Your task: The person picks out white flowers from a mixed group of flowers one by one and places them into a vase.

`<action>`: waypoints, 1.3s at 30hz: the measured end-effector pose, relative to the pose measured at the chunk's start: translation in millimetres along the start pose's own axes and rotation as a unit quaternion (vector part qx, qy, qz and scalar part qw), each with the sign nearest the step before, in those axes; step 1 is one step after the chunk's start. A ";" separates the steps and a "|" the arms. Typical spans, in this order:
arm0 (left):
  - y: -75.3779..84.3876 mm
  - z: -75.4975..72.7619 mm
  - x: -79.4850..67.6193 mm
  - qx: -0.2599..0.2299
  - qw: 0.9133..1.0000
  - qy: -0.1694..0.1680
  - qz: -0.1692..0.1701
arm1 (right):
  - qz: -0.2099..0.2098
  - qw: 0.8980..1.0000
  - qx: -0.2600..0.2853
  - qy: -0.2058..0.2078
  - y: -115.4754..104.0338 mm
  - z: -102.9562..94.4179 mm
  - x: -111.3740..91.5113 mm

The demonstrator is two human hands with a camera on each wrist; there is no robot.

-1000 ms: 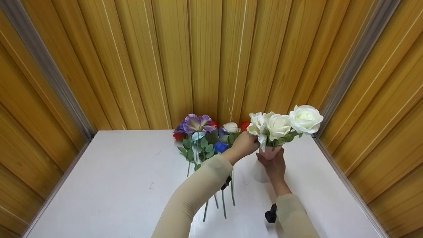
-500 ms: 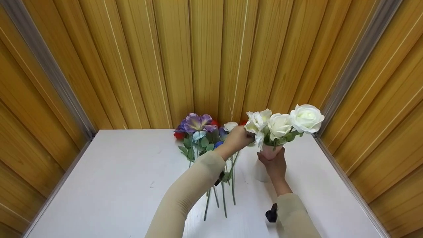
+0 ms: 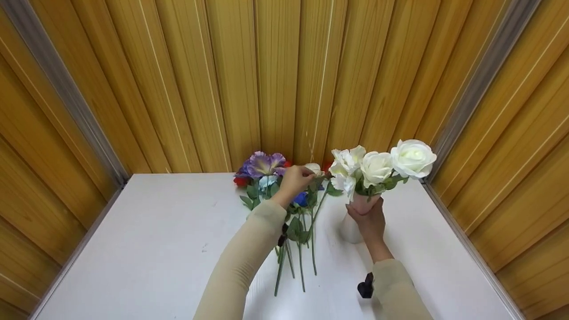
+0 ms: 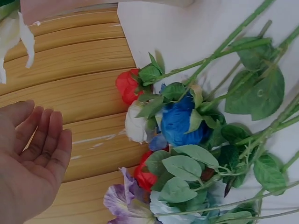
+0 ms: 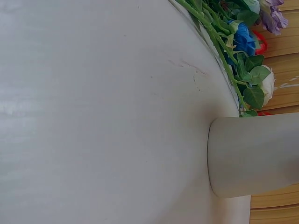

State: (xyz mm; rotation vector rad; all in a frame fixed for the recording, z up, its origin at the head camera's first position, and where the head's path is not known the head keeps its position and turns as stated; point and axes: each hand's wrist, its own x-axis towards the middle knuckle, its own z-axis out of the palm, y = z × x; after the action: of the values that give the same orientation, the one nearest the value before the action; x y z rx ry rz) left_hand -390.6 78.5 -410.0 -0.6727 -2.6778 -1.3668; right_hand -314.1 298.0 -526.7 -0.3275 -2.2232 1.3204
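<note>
My right hand (image 3: 370, 224) grips the pink upper part of a vase (image 3: 364, 203), whose pale base (image 5: 254, 156) stands on the table in the right wrist view. Several white flowers (image 3: 377, 169) stick out of its mouth, among them a large white rose (image 3: 413, 158). To the left, my left hand (image 3: 294, 181) hovers over a pile of loose flowers. Seen in the left wrist view, its fingers (image 4: 46, 130) are loosely bent with nothing in them. Nearby lie a blue rose (image 4: 181, 123), a white rose (image 4: 135, 122), a red rose (image 4: 127, 86) and a purple flower (image 4: 128, 196).
Green stems (image 3: 301, 266) of the loose flowers point toward the front of the white table (image 3: 178, 240). Wood-patterned panels (image 3: 275, 89) enclose the back and sides.
My left hand has come away from the white flowers in the vase and moved left over the pile. The right hand keeps its hold on the vase, almost unmoved.
</note>
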 end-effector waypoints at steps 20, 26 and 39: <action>-52.2 58.6 -24.0 0.009 0.998 -0.018 -0.052 | 0.007 1.000 0.018 0.007 1.3 0.2 -0.4; -66.9 73.9 -32.2 -0.028 0.988 -0.002 -0.154 | 0.009 1.000 0.006 0.004 1.3 2.1 -0.7; -73.8 91.8 -33.5 -0.047 0.973 0.011 -0.225 | 0.016 1.000 0.002 0.005 0.0 1.2 -2.6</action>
State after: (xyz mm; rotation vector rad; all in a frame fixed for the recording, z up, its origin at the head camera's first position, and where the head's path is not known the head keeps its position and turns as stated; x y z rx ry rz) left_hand -377.4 100.9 -529.7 -0.0458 -2.8744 -1.5860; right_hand -312.6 295.9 -528.0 -0.3696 -2.2167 1.3368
